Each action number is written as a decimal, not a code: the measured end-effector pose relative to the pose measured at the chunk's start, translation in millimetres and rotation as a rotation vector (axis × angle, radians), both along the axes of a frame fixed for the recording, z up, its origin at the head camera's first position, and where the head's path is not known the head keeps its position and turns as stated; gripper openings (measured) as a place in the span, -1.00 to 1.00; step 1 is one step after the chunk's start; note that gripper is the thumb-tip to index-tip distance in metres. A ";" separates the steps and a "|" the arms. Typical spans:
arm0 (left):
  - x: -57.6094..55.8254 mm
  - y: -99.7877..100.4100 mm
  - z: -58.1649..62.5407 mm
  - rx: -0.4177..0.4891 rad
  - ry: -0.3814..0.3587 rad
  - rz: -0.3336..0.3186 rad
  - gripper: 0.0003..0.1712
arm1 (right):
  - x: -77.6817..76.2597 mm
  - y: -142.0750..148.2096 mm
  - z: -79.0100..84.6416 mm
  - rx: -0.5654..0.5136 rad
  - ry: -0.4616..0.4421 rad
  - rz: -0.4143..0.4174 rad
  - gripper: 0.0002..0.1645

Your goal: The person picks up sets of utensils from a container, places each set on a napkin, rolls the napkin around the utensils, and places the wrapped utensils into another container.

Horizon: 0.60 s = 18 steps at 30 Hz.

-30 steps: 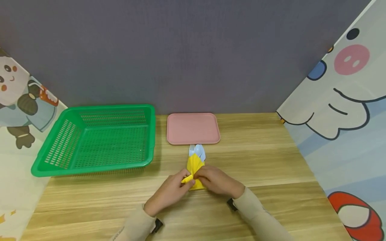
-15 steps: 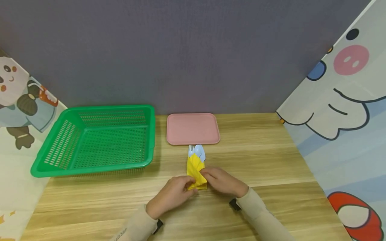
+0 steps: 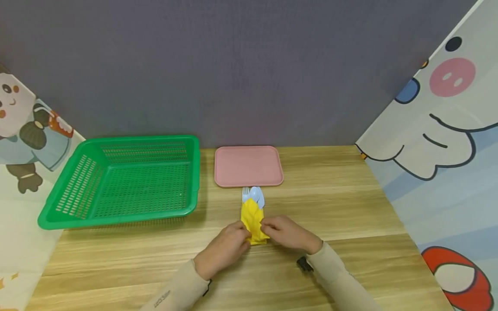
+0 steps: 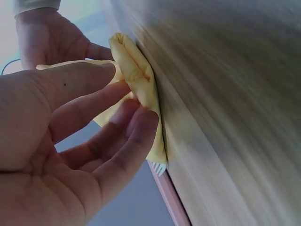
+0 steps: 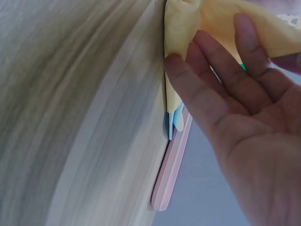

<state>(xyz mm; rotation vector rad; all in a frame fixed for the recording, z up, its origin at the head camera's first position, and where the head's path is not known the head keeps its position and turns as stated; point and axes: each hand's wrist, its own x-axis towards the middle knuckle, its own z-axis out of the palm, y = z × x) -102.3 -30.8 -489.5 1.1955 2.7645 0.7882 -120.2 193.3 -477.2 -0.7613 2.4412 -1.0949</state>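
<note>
A folded yellow napkin [image 3: 253, 214] lies around the lower part of light-blue cutlery on the table. A fork [image 3: 246, 194], a spoon [image 3: 254, 192] and a third piece, likely a knife [image 3: 261, 199], stick out at its far end; their handles are hidden. My left hand [image 3: 225, 246] pinches the napkin's left side, thumb and forefinger meeting on the cloth in the left wrist view. At the right edge, my right hand [image 3: 288, 234] holds a loose flap [image 5: 263, 28] of the napkin, its other fingers lying against the wrapped bundle.
Just beyond the cutlery lies a pink rectangular tray [image 3: 249, 166]. A green perforated basket [image 3: 194, 181] stands at the left. A grey panel [image 3: 233, 77] rises behind the wooden table [image 3: 330, 194], with printed walls on both sides.
The raised fold has been drawn across to the right and now lies flatter over the cutlery. My left fingers have closed on the napkin's left side; my right hand has shifted slightly right.
</note>
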 end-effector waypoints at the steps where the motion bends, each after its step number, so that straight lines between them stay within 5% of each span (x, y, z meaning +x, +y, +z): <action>1: 0.1 0.4 -0.4 -0.014 0.028 -0.002 -0.95 | -0.2 0.0 -0.5 -0.008 0.011 0.004 -0.61; 7: 0.9 2.1 0.5 -0.085 0.120 -0.026 -0.85 | -1.2 0.6 -2.5 -0.029 0.033 0.026 -0.63; 18: -2.2 4.7 -0.2 -0.115 0.108 -0.055 -0.87 | 0.4 5.3 -6.9 -0.057 0.041 0.000 -0.72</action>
